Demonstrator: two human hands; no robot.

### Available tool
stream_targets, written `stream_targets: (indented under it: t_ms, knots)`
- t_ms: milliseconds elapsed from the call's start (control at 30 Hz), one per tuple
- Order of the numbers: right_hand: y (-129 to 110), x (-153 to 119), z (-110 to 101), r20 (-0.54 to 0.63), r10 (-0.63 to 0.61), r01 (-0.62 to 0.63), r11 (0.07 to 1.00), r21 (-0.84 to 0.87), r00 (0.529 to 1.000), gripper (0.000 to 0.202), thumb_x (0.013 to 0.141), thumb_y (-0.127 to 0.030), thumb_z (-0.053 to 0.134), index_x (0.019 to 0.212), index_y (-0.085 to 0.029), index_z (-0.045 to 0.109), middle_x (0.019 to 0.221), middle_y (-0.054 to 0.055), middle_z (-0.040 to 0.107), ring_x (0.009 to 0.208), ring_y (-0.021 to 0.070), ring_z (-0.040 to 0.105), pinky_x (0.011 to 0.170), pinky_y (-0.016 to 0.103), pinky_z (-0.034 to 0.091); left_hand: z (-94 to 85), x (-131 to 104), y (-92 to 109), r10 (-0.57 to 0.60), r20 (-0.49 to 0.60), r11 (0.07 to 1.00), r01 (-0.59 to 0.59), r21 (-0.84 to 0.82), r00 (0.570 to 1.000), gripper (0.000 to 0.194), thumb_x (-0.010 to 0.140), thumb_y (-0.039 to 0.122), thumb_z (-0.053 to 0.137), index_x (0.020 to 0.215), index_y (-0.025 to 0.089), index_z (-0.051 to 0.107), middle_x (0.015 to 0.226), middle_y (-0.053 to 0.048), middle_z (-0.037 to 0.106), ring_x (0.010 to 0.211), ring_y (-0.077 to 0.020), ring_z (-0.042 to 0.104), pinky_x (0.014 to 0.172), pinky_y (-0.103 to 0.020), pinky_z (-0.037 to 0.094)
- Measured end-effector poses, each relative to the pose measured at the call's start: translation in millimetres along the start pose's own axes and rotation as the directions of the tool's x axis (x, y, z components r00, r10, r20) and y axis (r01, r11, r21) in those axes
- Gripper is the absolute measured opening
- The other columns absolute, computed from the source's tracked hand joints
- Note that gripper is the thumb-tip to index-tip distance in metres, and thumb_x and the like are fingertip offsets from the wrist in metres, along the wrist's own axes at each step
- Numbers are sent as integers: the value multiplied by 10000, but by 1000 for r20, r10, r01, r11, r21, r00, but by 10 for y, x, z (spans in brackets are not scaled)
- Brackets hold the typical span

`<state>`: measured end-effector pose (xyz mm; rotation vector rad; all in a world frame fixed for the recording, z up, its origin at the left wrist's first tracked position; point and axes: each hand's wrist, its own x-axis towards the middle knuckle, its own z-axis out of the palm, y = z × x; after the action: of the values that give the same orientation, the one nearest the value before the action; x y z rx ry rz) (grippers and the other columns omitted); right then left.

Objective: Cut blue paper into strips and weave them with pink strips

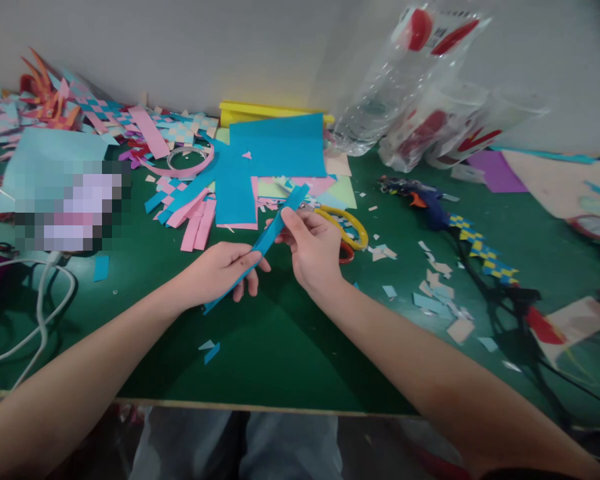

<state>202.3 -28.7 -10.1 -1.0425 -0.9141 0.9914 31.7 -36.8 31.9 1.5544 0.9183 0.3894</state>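
The left hand and right hand both pinch a blue paper strip, slanting above the tabletop, back from its front edge. Yellow-handled scissors lie just beside the right hand.

Looks long, narrow and nearly straight, a blue paper strip with lighter and darker bands along its length; slants from lower left, nearer side, to upper right, farther side; lies over the green counter; is gripped near its middle by left fingers, toward its upper end by right fingers; passes partly out of sight behind the left ones.
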Motion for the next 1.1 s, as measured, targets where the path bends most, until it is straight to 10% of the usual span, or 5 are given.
stream_targets:
  t_ms: [267,500,700,1100]
  knots:
    - [-100,-95,20,295,14,26,991,-130,955,300,711,-518,782,779,-226,766,739,23,748,646,160,664,652,345,581,-20,44,-7,-17,-47,987,10,-163,999,241,973,303,482,837,140,596,610,-14,644,439,-90,550,463,-193,437]
    - [-58,-57,8,127,-4,22,989,-145,992,258,715,-465,791,773,-218,746,720,12,744,621,149,671,644,332,588,-5,6,25,72,-245,996,-55,73,967,302,825,217,707,1091,135,590,825,-28,680,569,-121,645,568,-236,492]
    - [-29,-34,8,44,-9,14,994,-108,999,264,733,-474,775,778,-218,735,745,16,748,618,141,655,621,320,580,-13,-11,73,109,-195,978,-70,199,975,151,919,199,561,785,150,611,698,-10,656,532,-92,600,510,-200,409]
    - [28,-3,12,-30,8,-8,1000,-24,1000,252,705,-466,794,706,-231,704,728,2,724,553,109,574,559,294,524,-29,22,31,73,-82,987,-60,152,994,239,983,222,429,864,131,614,834,-53,729,480,-68,572,522,-204,444]
